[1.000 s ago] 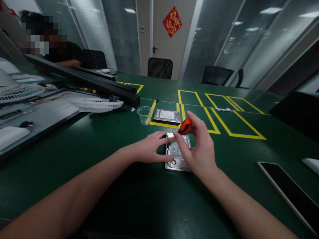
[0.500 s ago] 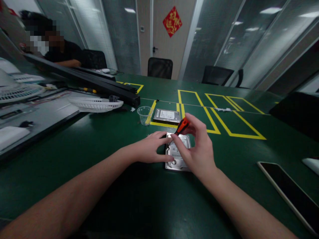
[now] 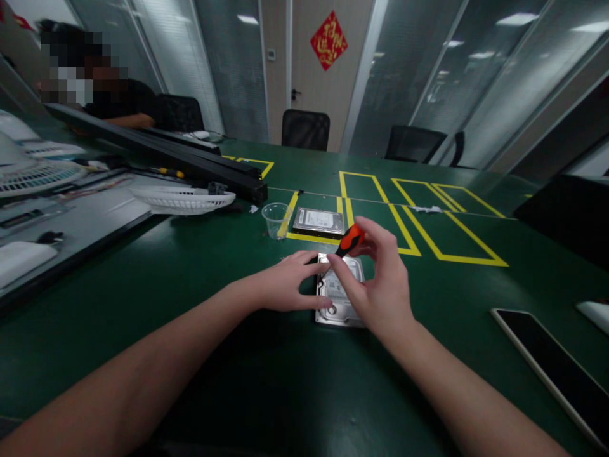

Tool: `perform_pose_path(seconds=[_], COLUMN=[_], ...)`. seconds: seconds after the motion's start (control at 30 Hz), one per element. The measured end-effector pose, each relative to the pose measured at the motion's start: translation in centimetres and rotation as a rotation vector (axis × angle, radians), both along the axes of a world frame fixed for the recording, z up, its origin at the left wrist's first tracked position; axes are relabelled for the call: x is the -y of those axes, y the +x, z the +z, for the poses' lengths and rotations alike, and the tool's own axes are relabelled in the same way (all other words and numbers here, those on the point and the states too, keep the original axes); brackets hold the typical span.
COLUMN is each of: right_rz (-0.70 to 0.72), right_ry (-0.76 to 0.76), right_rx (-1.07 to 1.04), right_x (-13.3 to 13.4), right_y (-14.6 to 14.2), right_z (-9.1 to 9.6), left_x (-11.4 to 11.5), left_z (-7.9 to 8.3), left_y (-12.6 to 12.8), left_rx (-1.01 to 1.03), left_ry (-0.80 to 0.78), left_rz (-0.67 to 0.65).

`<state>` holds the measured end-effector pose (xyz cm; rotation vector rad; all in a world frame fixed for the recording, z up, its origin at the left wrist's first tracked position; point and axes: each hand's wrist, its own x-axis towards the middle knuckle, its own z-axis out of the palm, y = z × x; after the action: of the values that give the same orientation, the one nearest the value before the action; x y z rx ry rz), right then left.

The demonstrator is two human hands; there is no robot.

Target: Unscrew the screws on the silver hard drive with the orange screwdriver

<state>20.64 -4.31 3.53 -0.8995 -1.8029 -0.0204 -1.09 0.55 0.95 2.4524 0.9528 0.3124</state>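
A silver hard drive (image 3: 340, 311) lies label side up on the green table in front of me. My right hand (image 3: 380, 279) is closed around the orange and black handle of a screwdriver (image 3: 351, 240). The screwdriver tilts, its thin shaft running down and left to the drive's left side. My left hand (image 3: 290, 282) rests at that side with fingers spread, thumb and index finger lying over the drive's edge. The index fingertip is close to the shaft, and the exact contact of the tip is too small to make out.
Behind the drive stand a clear plastic cup (image 3: 276, 222) and a second hard drive (image 3: 318, 221) inside yellow tape. Black bars (image 3: 190, 155) and white fan parts (image 3: 183, 198) fill the left. A phone (image 3: 547, 368) lies right. A person (image 3: 128, 101) sits far left.
The screwdriver handle and my right hand have shifted very slightly to the right. My left hand and the hard drive keep their places.
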Motion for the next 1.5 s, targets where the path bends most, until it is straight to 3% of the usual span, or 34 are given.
perform_pose_path(seconds=[0.37,0.6,0.87,1.1,1.33,1.5], right_rz=[0.075,-0.037,0.070,-0.013,0.055,0.012], right_ry=[-0.081,0.014,-0.052,0.005,-0.034,0.018], right_rx=[-0.044,0.008,-0.026,0.020,-0.004,0.031], right_x=[0.13,-0.06,0.12,-0.08,0.12,-0.12], right_y=[-0.12,0.01,-0.23,0.06,-0.14,0.13], right_z=[-0.59,-0.02,-0.32,-0.09,-0.37,-0.12], left_x=[0.04,0.00,0.02,0.01,0.09,0.03], left_z=[0.11,0.06,0.22,0.10,0.30,0.11], left_y=[0.05,0.01,0.10,0.01,0.08,0.12], left_rx=[0.008,0.020,0.002,0.004,-0.001,0.003], left_ry=[0.007,0.018,0.012,0.013,0.003,0.007], left_rz=[0.002,-0.017,-0.009,-0.010,0.004,0.004])
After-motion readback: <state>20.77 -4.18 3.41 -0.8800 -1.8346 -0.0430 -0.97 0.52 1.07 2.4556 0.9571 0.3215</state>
